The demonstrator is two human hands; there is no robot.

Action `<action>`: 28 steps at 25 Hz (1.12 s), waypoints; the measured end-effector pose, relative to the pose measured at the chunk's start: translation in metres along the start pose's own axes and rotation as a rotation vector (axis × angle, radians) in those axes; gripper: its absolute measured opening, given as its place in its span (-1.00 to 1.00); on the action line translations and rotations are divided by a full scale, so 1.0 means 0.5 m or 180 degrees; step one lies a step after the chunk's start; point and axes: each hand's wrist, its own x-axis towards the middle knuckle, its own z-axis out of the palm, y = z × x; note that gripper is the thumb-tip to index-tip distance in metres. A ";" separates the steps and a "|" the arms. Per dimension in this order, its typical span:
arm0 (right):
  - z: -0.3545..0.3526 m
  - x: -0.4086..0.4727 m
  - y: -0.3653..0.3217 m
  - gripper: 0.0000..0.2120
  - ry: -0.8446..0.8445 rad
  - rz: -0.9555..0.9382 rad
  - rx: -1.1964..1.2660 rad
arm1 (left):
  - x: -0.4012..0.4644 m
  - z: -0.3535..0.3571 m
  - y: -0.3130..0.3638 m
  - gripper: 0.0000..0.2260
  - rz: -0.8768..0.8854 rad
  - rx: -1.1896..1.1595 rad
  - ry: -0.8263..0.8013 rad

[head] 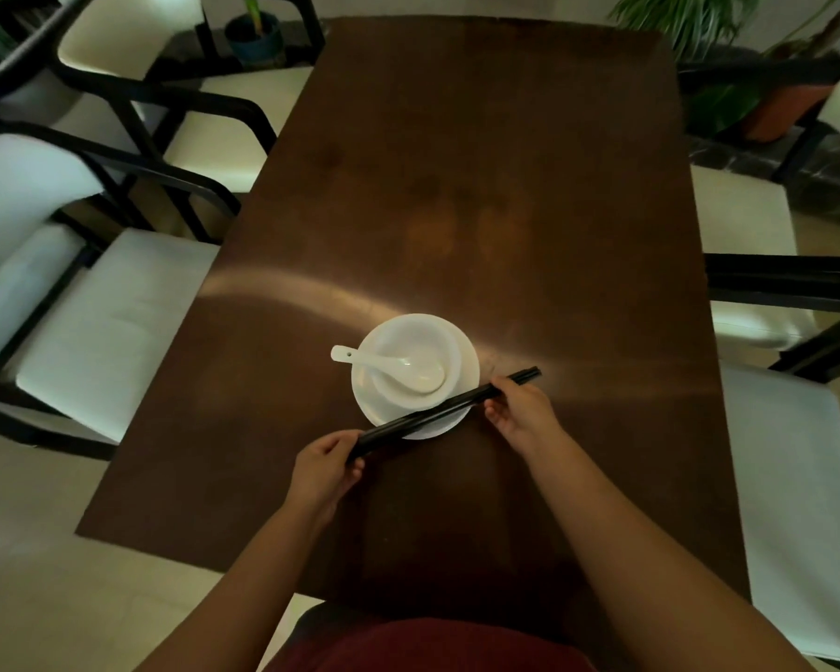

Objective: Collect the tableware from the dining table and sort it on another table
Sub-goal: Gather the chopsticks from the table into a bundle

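A white plate (pixel 466 380) lies on the dark brown dining table (pixel 481 186), near its front. On the plate stands a white bowl (pixel 411 339), and a white spoon (pixel 389 363) rests in the bowl with its handle pointing left. A pair of black chopsticks (pixel 437 412) lies slantwise across the plate's near rim. My left hand (pixel 328 465) grips their lower left end. My right hand (pixel 520 409) holds them near the upper right end.
Black-framed chairs with white cushions line both sides: two on the left (pixel 112 327), (pixel 117 36), two on the right (pixel 796 477), (pixel 743 225). Potted plants stand beyond the far corners (pixel 255 36), (pixel 777 109). The floor is pale tile.
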 end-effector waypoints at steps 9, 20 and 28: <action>0.026 0.030 0.012 -0.86 0.0183 -0.0184 -0.0118 | 0.051 -0.006 -0.002 -0.81 -0.0367 0.0092 -0.0079; 0.016 0.005 0.039 -0.91 0.0103 -0.0280 -0.0042 | 0.061 -0.030 0.010 -0.80 -0.0746 0.0097 -0.0256; -0.002 -0.035 0.142 -0.84 0.0260 -0.0007 -0.0392 | 0.190 -0.093 0.190 -0.77 0.0812 0.1876 -0.0185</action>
